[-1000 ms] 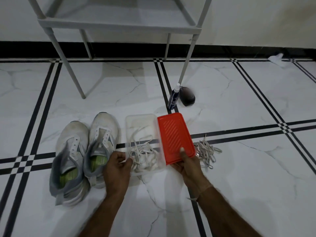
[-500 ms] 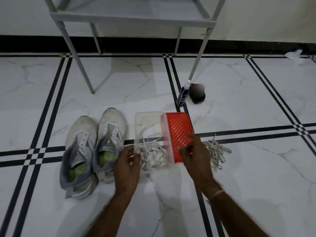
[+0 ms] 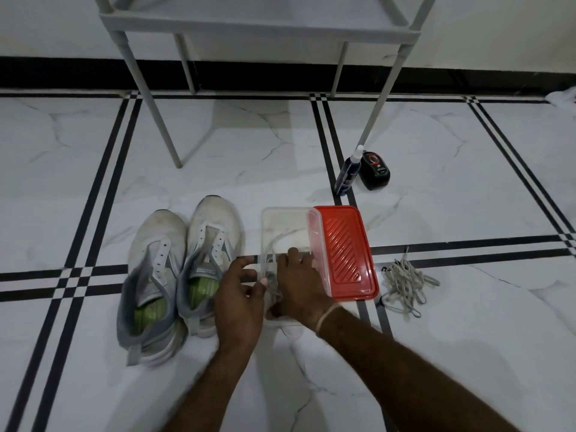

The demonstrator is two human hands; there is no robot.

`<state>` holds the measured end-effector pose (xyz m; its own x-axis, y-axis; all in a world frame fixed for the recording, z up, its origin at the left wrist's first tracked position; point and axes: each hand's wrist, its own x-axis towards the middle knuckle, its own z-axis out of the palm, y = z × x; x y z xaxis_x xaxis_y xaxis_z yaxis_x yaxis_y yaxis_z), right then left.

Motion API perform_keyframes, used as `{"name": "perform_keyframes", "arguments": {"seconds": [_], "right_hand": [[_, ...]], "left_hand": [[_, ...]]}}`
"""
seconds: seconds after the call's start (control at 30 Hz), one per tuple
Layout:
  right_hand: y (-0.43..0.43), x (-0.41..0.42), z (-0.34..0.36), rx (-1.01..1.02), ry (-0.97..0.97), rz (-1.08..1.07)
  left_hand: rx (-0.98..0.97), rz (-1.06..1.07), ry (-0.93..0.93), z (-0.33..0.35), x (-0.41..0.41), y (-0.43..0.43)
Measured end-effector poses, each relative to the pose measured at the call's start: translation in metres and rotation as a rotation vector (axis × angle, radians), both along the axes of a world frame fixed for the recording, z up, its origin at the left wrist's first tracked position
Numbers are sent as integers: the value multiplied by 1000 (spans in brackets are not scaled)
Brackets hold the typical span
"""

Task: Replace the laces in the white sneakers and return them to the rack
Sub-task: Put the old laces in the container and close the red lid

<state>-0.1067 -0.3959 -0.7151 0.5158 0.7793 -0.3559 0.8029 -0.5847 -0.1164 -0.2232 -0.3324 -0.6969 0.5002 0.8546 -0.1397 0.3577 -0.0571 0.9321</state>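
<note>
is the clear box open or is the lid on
Open. The red lid lies off beside the clear box, against its right rim, and the right hand reaches inside onto the laces.

On the marble floor (image 3: 467, 338), two laceless white sneakers (image 3: 212, 222) sit side by side, left of a clear container (image 3: 286, 219). A red lid (image 3: 343, 251) lies against the container's right side. The left hand (image 3: 240, 294) grips the container's left wall, and the right hand (image 3: 299, 285) reaches in onto white laces (image 3: 269, 266). A loose lace bundle (image 3: 405, 282) lies right of the lid.
</note>
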Motion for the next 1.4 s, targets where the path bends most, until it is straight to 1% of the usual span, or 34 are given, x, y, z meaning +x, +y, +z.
{"name": "perform_keyframes", "arguments": {"seconds": [0.13,0.23,0.3,0.37,0.4,0.43,0.47,0.53,0.6,0.63,0.7,0.73,0.8,0.9,0.93,0.97,1.0,1.07,1.13,1.17,1.23,1.3,1.4], "right_hand": [[0,-5,-12,180,163,-53],[-2,0,-8,262,297,-100],[-7,10,5,323,418,-174],[-15,21,26,416,549,-202],[-18,25,37,456,588,-190],[-21,29,48,496,605,-175],[-24,32,60,546,623,-164],[-28,35,87,674,719,-171],[-32,35,108,810,826,-217],[-34,35,116,872,845,-263],[-38,35,119,965,866,-368],[-39,33,117,994,853,-408],[-42,29,113,1023,757,-453],[-49,24,112,1053,552,-454],[-50,23,111,1068,511,-450],[-52,21,110,1096,513,-464],[-52,16,110,1143,566,-509],[-53,4,110,1257,802,-660],[-57,-5,111,1304,1054,-810],[-60,-8,112,1297,1138,-844],[-68,-10,114,1246,1210,-839],[-76,-10,117,1251,1234,-855],[-90,-8,113,1284,1224,-896]], "left_hand": [[-73,23,-3,-1,0,4],[-52,15,28,3,3,4],[85,-6,13,13,4,4],[229,-40,-45,30,9,9],[245,-102,-74,37,13,12],[213,-202,-89,47,19,16],[142,-320,-91,56,25,19],[-64,-500,-120,76,36,20],[-180,-544,-172,90,43,15],[-245,-543,-203,95,45,11],[-451,-552,-247,97,49,4],[-532,-556,-246,95,51,1],[-589,-568,-211,93,52,-2],[-574,-637,-159,91,49,-8],[-575,-641,-152,91,48,-9],[-574,-643,-151,93,48,-10],[-570,-653,-148,96,48,-12],[-612,-667,-149,100,51,-16],[-680,-667,-130,106,53,-20],[-706,-678,-119,109,52,-21],[-765,-701,-105,109,50,-24],[-824,-687,-93,107,47,-28],[-814,-744,-35,100,38,-36]]}}
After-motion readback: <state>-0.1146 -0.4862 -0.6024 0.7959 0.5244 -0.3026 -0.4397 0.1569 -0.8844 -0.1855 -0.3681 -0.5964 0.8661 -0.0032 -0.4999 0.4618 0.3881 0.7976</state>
